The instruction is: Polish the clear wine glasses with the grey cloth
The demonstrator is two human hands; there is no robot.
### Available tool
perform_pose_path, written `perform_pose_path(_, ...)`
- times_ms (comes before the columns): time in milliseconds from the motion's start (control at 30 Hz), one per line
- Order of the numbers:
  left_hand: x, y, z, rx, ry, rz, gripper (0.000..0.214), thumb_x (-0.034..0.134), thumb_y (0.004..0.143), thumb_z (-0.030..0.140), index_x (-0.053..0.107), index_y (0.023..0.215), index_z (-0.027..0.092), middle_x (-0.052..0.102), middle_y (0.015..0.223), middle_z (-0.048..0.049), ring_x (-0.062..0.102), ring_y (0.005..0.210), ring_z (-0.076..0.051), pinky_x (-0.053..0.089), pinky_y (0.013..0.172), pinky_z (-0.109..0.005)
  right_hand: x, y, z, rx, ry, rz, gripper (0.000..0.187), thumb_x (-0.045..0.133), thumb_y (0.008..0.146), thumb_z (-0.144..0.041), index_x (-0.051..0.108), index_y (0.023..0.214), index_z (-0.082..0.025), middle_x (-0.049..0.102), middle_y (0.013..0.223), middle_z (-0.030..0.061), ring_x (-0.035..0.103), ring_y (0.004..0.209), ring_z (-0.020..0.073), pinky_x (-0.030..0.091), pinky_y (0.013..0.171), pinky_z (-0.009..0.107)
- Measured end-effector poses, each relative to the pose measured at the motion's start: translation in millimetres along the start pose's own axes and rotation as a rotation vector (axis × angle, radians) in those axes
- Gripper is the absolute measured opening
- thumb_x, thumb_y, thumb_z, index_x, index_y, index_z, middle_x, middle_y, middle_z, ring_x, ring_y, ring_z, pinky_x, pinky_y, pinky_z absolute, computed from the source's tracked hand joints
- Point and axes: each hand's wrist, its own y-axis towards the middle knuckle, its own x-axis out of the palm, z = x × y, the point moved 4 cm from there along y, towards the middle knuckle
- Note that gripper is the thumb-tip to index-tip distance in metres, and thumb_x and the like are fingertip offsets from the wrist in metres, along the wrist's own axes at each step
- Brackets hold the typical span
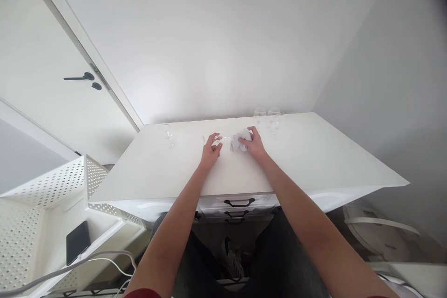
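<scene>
1. The left hand (212, 146) grasps a clear glass (226, 138), sideways, just left of the cloth (239, 141); the right hand (254, 143) grips the cloth — work seems midway.
2. Left of the cloth, another glass (166, 131); beyond it rightward, more glasses (274, 112) — done or waiting, unclear.

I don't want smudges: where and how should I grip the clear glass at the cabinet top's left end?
Probably by the stem of the clear glass, pinched from the near side with the left hand, the closer one. The glass looks upright, its rounded bowl above its foot, so the narrow part between should let fingers close without touching the bowl.
</scene>
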Motion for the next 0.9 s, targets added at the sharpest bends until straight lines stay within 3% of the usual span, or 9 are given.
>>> perform_pose_path(100,-0.1,0,1,0.012,-0.004,0.009,0.044,0.059,0.100,0.042,0.052,0.141,0.030,0.068,0.136,-0.0112,0.046,0.050,-0.003,0.050,0.056,-0.025,-3,-1,-2,-0.086,-0.149,0.036,0.033,0.078,0.069,-0.034,0.051,0.086,-0.025,0.061,0.084,-0.0018,0.054,0.077,0.0181,0.044,0.066,0.030)
perform_pose_path(233,0.6,0,1,0.016,0.004,-0.011,0.042,0.059,0.100,0.040,0.053,0.141,0.030,0.069,0.134,-0.0101,0.048,0.052,-0.003,0.053,0.061,-0.026,3,-4,-5,-0.127,-0.105,-0.044,0.025,0.070,0.069,-0.028,0.052,0.086,-0.025,0.069,0.103,0.0026,0.060,0.091,0.0218,0.048,0.074,0.033)
perform_pose_path(433,0.6,-1,2,0.011,0.044,-0.010,0.042,0.058,0.101,0.040,0.054,0.141,0.030,0.071,0.130,-0.0103,0.054,0.057,-0.006,0.055,0.066,-0.028,10,-8,-4,0.022,-0.071,-0.078,0.023,0.069,0.076,-0.033,0.054,0.091,-0.027,0.062,0.085,-0.0001,0.057,0.081,0.0206,0.047,0.072,0.033)
perform_pose_path(633,1.6,0,1,-0.005,0.036,-0.007,0.042,0.058,0.101,0.043,0.053,0.141,0.031,0.071,0.132,-0.0091,0.054,0.057,-0.006,0.054,0.067,-0.028,15,-8,4,0.120,0.023,-0.238,0.027,0.068,0.083,-0.048,0.055,0.095,-0.027,0.056,0.084,-0.0018,0.053,0.077,0.0167,0.044,0.068,0.028)
perform_pose_path(900,-0.6,0,-1,-0.003,0.060,0.020,0.043,0.060,0.100,0.044,0.055,0.141,0.031,0.070,0.131,-0.0086,0.046,0.052,-0.006,0.050,0.059,-0.027,13,-9,-6,-0.027,-0.096,-0.165,0.035,0.084,0.073,-0.049,0.074,0.094,-0.023,0.072,0.091,0.0027,0.063,0.082,0.0217,0.049,0.072,0.035)
